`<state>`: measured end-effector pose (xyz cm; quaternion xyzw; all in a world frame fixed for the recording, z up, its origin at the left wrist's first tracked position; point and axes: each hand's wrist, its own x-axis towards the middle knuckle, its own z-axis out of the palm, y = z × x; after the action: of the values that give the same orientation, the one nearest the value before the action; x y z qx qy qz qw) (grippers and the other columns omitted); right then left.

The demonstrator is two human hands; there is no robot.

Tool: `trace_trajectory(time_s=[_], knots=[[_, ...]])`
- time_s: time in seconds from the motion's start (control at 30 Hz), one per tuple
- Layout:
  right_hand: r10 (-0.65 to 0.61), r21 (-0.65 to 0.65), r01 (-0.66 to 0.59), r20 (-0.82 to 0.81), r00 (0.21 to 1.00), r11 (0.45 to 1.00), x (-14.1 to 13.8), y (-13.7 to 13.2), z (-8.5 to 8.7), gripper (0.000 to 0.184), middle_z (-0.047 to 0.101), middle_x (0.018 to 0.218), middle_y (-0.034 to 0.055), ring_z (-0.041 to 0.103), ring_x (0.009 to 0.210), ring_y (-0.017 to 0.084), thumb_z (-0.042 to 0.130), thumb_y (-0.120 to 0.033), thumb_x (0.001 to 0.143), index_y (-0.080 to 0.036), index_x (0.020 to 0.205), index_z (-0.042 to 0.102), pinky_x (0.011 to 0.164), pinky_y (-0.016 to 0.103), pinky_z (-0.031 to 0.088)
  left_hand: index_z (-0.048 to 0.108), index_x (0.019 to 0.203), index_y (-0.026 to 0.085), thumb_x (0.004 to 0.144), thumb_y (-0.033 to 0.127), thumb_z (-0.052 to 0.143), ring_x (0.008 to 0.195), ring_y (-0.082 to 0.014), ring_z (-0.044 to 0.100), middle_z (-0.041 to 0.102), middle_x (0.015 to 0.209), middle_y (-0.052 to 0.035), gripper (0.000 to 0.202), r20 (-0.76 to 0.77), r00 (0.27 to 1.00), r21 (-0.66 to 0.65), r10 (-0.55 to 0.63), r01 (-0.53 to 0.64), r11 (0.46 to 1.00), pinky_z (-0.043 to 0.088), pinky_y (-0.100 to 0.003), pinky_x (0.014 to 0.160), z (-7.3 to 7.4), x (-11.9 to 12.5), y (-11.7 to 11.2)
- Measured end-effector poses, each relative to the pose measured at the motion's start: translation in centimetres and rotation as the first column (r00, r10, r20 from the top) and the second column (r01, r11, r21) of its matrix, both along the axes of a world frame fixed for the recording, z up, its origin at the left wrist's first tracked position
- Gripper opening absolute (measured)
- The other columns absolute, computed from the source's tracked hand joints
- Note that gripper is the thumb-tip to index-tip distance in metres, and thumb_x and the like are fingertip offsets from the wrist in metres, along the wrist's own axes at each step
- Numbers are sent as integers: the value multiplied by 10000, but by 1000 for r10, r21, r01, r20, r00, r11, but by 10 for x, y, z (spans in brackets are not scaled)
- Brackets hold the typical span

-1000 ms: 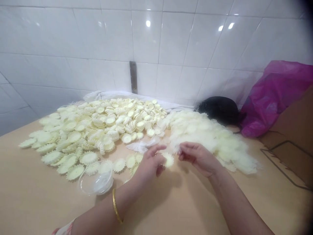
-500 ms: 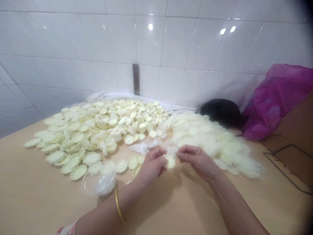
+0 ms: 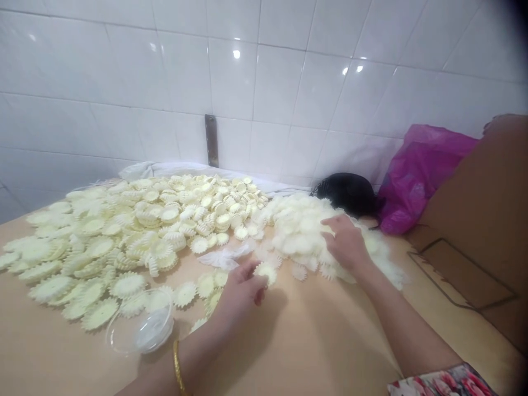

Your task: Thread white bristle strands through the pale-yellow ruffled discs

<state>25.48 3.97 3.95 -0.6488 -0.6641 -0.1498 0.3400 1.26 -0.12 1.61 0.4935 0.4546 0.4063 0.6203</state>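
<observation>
Pinching a scalloped cream disc (image 3: 265, 272) in its fingertips, the left hand (image 3: 239, 294) works at the middle of the table (image 3: 313, 341) — the right hand (image 3: 346, 243), fingers spread and gripping nothing, rests on a frilly heap of pale pieces (image 3: 297, 231), just right of the disc.

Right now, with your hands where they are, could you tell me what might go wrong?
Your right hand rests on the fluffy pale pile, so its thin pieces might spill into the stacked toothed discs beside it. Your left hand holds a toothed disc, and your left forearm could nudge the clear plastic tub.
</observation>
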Motion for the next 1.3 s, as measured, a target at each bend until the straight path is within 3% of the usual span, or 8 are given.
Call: trace_trajectory(time_s=[0.27,0.5,0.7,0.83,1.0,1.1,1.2,1.3], knots=[[129,-72,-128,13,992,989,-33,-7,-30,200,613,770,65,526,775,215,439,-204,802,-195,731,626,709,337,352,549,644,163,673,265,582,459,-86,390,453,501,36,111,-35,996,109,-80,83,991,297,-208,463,-2,7,-14],[231,-119,-225,37,972,967,-73,6,-31,214,616,769,61,506,780,205,442,-206,825,-192,738,637,724,332,336,561,634,178,718,238,544,567,-125,400,479,582,2,105,-179,982,372,-63,127,919,306,-233,538,-11,9,-28],[399,-234,-374,69,914,897,-114,6,-38,250,622,861,90,490,802,231,449,-171,823,-200,984,639,706,368,363,598,848,178,821,211,423,604,-141,441,538,673,-32,180,-281,956,541,-80,227,810,323,-262,602,-5,8,-39],[500,-274,-461,91,861,844,-135,7,-41,191,626,914,48,500,863,232,516,-204,819,-266,937,652,742,373,379,598,829,179,835,244,428,625,-146,449,546,692,-41,182,-259,965,555,-48,189,810,325,-269,615,-2,6,-39],[399,-206,-390,-1,917,897,-115,-2,-35,214,626,873,87,519,842,242,453,-208,850,-209,926,653,706,370,410,561,811,184,849,329,402,556,-120,422,441,584,8,218,-98,995,358,2,33,933,331,-249,550,-3,6,-25],[375,-106,-433,-346,860,895,-93,-26,-28,259,625,926,75,539,880,218,385,-240,881,-206,989,618,765,360,420,508,989,201,804,312,461,462,-103,399,439,526,38,221,76,997,40,-19,16,999,322,-229,477,-2,8,-19],[463,-132,-644,-588,663,754,-84,-52,-23,274,581,1086,47,530,980,201,437,-347,868,-256,1085,578,823,326,418,452,1049,192,747,225,481,383,-78,329,450,482,47,305,298,954,-309,-22,118,944,237,-190,395,0,9,-16],[485,-70,-725,-699,526,685,-85,-66,-24,319,571,1123,43,525,1006,201,451,-414,853,-273,1109,578,854,320,410,481,926,176,738,193,468,347,-49,261,395,448,60,188,454,891,-463,15,221,858,158,-163,365,4,8,-15]])
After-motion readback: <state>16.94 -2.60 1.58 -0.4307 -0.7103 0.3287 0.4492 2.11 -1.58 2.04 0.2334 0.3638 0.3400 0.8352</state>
